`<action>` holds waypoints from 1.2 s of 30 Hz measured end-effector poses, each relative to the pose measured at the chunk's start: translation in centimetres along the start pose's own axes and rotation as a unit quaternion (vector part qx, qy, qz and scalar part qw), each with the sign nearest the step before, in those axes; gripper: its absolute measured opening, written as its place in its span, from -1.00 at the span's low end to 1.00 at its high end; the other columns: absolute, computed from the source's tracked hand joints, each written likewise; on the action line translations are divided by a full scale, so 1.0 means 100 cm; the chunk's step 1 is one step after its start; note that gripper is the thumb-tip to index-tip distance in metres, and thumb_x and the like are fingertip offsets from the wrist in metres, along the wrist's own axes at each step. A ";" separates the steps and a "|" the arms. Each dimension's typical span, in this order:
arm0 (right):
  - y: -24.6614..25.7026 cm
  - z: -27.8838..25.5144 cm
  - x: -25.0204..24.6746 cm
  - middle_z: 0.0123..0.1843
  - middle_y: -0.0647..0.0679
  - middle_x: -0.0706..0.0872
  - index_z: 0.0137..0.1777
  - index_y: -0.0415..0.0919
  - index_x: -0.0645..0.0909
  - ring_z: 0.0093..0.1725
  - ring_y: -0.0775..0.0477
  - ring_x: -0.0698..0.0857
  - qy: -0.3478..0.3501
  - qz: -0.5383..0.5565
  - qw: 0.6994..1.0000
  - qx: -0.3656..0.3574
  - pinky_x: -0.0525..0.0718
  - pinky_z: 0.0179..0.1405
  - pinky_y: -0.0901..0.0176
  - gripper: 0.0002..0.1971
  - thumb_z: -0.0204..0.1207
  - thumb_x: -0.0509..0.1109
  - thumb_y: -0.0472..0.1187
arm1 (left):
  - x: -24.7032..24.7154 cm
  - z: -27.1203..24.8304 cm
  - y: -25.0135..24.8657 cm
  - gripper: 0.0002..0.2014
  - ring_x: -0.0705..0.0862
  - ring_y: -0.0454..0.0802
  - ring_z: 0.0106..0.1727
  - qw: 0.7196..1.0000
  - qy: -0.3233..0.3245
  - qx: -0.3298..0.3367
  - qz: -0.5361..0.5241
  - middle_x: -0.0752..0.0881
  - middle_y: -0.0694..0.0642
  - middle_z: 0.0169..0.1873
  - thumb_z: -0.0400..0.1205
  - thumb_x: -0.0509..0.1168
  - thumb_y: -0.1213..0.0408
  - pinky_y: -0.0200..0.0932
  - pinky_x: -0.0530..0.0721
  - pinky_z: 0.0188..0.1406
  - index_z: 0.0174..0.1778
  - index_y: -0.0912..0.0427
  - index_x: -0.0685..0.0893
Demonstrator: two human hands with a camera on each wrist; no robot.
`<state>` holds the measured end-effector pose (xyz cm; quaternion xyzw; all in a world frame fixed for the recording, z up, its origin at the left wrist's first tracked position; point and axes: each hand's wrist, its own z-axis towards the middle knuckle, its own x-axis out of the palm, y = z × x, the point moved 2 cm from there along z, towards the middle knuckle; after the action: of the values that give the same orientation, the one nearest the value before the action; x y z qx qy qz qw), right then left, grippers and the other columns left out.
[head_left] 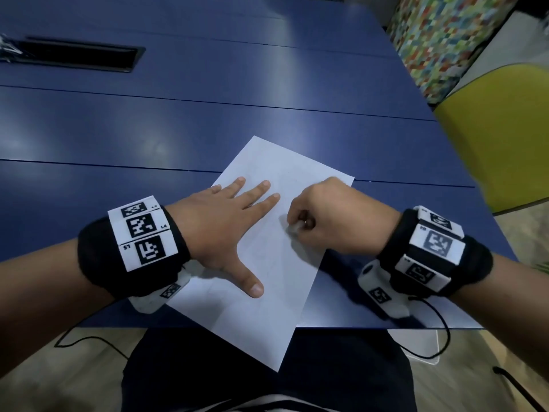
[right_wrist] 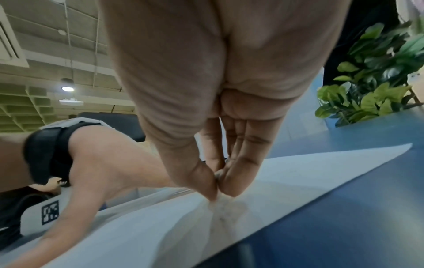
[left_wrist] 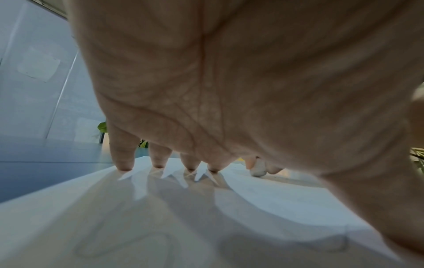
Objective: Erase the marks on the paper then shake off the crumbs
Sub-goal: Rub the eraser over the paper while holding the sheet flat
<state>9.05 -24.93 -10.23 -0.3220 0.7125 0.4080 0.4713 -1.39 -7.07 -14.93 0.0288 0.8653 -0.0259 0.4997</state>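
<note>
A white sheet of paper [head_left: 267,263] lies slanted on the blue table [head_left: 208,120], its near corner hanging over the front edge. My left hand [head_left: 225,230] lies flat on the sheet with fingers spread, pressing it down. My right hand [head_left: 326,215] pinches a small white eraser [head_left: 294,228] and holds its tip against the paper near the sheet's right side. The left wrist view shows faint pencil loops [left_wrist: 128,243] on the paper [left_wrist: 275,203] under my palm, with the eraser [left_wrist: 258,169] beyond my fingertips [left_wrist: 125,166]. In the right wrist view my fingertips [right_wrist: 231,186] close around the eraser tip on the paper [right_wrist: 298,170].
A black cable slot [head_left: 80,56] is set into the table at the far left. A yellow-green chair [head_left: 505,135] stands at the table's right end. A leafy plant [right_wrist: 376,76] stands beyond the table. Thin black cables [head_left: 436,337] hang from my wrist cameras below the table edge.
</note>
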 end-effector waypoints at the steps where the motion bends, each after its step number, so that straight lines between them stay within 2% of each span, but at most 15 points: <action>1: -0.003 0.002 -0.002 -0.20 0.04 0.79 -0.07 -0.06 0.81 -0.17 -0.03 0.72 -0.013 0.001 1.000 0.005 0.77 -0.10 -0.05 -0.82 0.49 0.36 -0.18 | 0.000 0.000 0.000 0.59 -0.40 0.17 0.83 1.000 -0.001 0.000 0.001 -0.55 -0.13 0.75 -0.02 0.14 -0.90 0.29 0.00 0.83 0.73 -0.21 -0.57; 3: -0.002 0.002 0.000 -0.19 0.06 0.77 -0.06 -0.03 0.81 -0.16 -0.01 0.70 -0.014 -0.007 1.000 0.001 0.77 -0.08 -0.04 -0.82 0.51 0.36 -0.17 | 0.000 0.000 0.000 0.59 -0.41 0.16 0.83 1.000 0.001 -0.002 0.002 -0.55 -0.13 0.74 -0.01 0.16 -0.89 0.28 -0.02 0.83 0.73 -0.21 -0.57; 7: 0.009 -0.003 0.006 -0.27 -0.01 0.75 -0.18 -0.04 0.74 -0.24 -0.02 0.69 0.016 0.001 1.000 -0.018 0.77 -0.18 -0.04 -0.87 0.51 0.36 -0.14 | 0.000 0.000 -0.002 0.59 -0.43 0.14 0.82 1.000 0.002 -0.005 0.002 -0.59 -0.15 0.72 0.01 0.20 -0.87 0.27 -0.06 0.84 0.71 -0.22 -0.60; 12: -0.003 0.002 0.001 -0.20 0.08 0.75 -0.07 -0.02 0.79 -0.17 0.00 0.69 -0.016 -0.001 1.000 0.005 0.79 -0.09 -0.05 -0.84 0.51 0.36 -0.17 | 0.000 0.000 -0.002 0.59 -0.42 0.14 0.82 1.000 0.000 -0.005 0.001 -0.58 -0.15 0.72 0.00 0.18 -0.88 0.27 -0.04 0.83 0.72 -0.21 -0.59; 16: 0.012 -0.008 0.006 -0.30 0.06 0.73 -0.22 -0.01 0.68 -0.30 0.07 0.65 0.036 0.005 0.998 -0.042 0.73 -0.25 0.06 -0.92 0.48 0.39 -0.10 | 0.000 0.000 -0.001 0.59 -0.42 0.15 0.82 1.000 0.003 -0.002 0.004 -0.58 -0.14 0.72 -0.02 0.15 -0.90 0.27 -0.03 0.83 0.70 -0.23 -0.62; 21: -0.006 0.001 -0.002 -0.24 0.11 0.75 -0.11 0.00 0.77 -0.20 0.02 0.66 -0.016 -0.006 1.000 0.001 0.79 -0.09 -0.05 -0.86 0.50 0.37 -0.16 | 0.001 0.000 0.000 0.60 -0.41 0.15 0.83 1.000 0.005 -0.002 0.004 -0.56 -0.14 0.74 -0.04 0.12 -0.91 0.27 -0.03 0.83 0.71 -0.22 -0.59; 24: 0.003 -0.003 0.006 -0.25 0.09 0.74 -0.14 0.01 0.74 -0.23 -0.01 0.69 0.006 -0.006 1.000 -0.025 0.79 -0.16 -0.06 -0.88 0.49 0.36 -0.14 | 0.000 0.000 -0.001 0.60 -0.41 0.14 0.82 1.000 0.006 -0.003 0.000 -0.57 -0.14 0.73 -0.03 0.13 -0.90 0.26 -0.03 0.84 0.72 -0.21 -0.59; 26: 0.005 -0.005 0.007 -0.27 0.09 0.75 -0.13 -0.01 0.76 -0.26 0.04 0.69 0.019 0.000 0.999 -0.028 0.77 -0.21 0.03 -0.89 0.49 0.39 -0.14 | -0.001 -0.001 0.000 0.61 -0.42 0.13 0.82 1.000 0.007 -0.003 -0.005 -0.57 -0.16 0.73 -0.03 0.12 -0.91 0.25 -0.04 0.84 0.72 -0.16 -0.60; 29: -0.004 -0.002 -0.001 -0.30 0.17 0.72 -0.06 -0.02 0.81 -0.29 0.20 0.63 -0.005 0.003 1.000 -0.009 0.71 -0.19 0.17 -0.86 0.49 0.42 -0.17 | -0.002 -0.002 0.000 0.63 -0.42 0.10 0.82 1.000 0.006 -0.002 -0.012 -0.56 -0.15 0.74 0.00 0.13 -0.91 0.24 -0.06 0.84 0.74 -0.09 -0.58; 32: -0.006 -0.002 0.000 -0.26 0.16 0.73 -0.04 -0.03 0.81 -0.24 0.13 0.64 -0.012 0.004 1.000 -0.003 0.76 -0.11 0.07 -0.83 0.49 0.40 -0.18 | -0.002 -0.005 0.002 0.59 -0.44 0.07 0.81 1.000 0.005 0.002 -0.015 -0.56 -0.12 0.74 0.08 0.17 -0.87 0.22 -0.08 0.85 0.76 -0.07 -0.54; 36: -0.004 -0.003 0.001 -0.21 0.14 0.75 -0.04 -0.03 0.81 -0.16 0.05 0.68 -0.004 0.015 1.000 0.000 0.78 -0.09 -0.01 -0.83 0.47 0.39 -0.18 | -0.008 -0.008 0.005 0.55 -0.42 0.00 0.81 0.999 0.016 0.007 -0.039 -0.58 -0.14 0.73 0.15 0.33 -0.78 0.17 -0.03 0.85 0.77 -0.16 -0.52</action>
<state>9.23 -25.34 -10.34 -0.3096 0.7153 0.4162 0.4683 -1.67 -6.49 -13.86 -0.0015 0.8735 -0.0510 0.4841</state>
